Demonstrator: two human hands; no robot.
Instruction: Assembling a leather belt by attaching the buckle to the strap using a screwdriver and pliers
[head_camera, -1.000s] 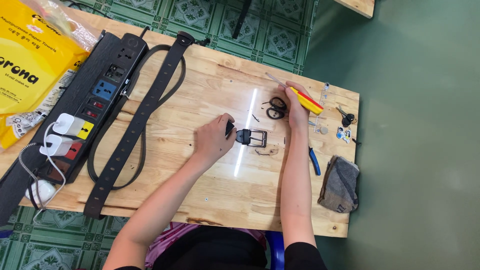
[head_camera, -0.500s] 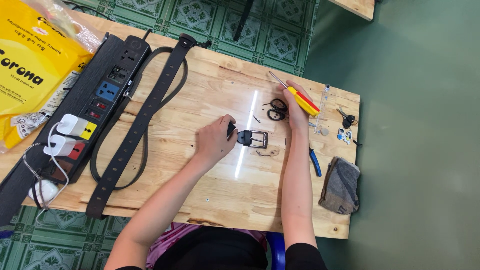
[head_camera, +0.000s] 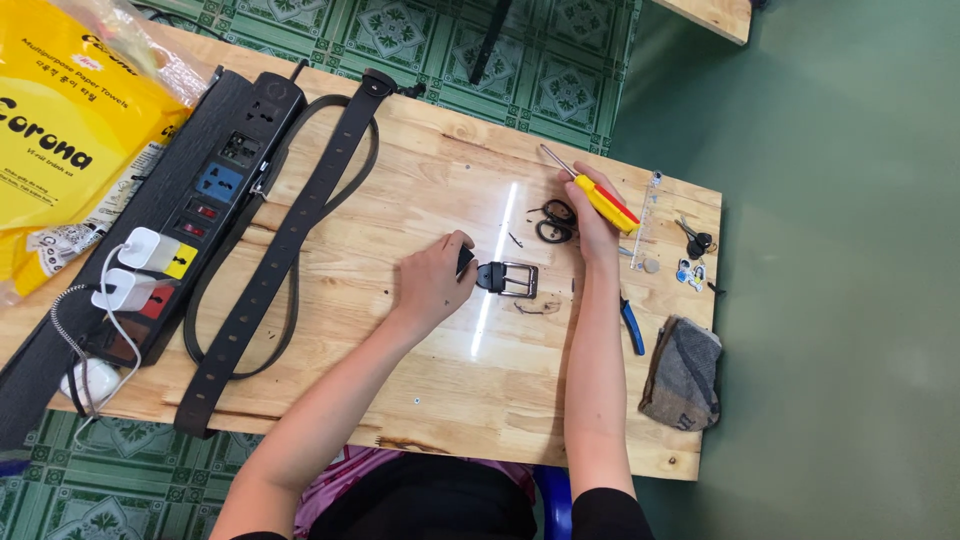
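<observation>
My left hand (head_camera: 432, 282) rests on the wooden table (head_camera: 440, 380), its fingers pinching the black end of a metal belt buckle (head_camera: 510, 279) that lies flat at the middle. Further right, my right hand (head_camera: 594, 212) grips a screwdriver (head_camera: 597, 194) with a yellow and red handle, its shaft pointing up and left. Small black scissors (head_camera: 553, 221) lie just left of that hand. A long black leather belt (head_camera: 290, 240) lies looped on the left half of the table, apart from the buckle.
A black power strip (head_camera: 190, 215) with white chargers plugged in lies along the left edge, beside a yellow package (head_camera: 60, 140). At the right edge are blue-handled pliers (head_camera: 632, 325), a grey cloth (head_camera: 685, 375), keys (head_camera: 695, 240) and a clear ruler (head_camera: 648, 205).
My right hand has raised the screwdriver slightly and shifted a little away from the scissors. My left hand stays on the buckle.
</observation>
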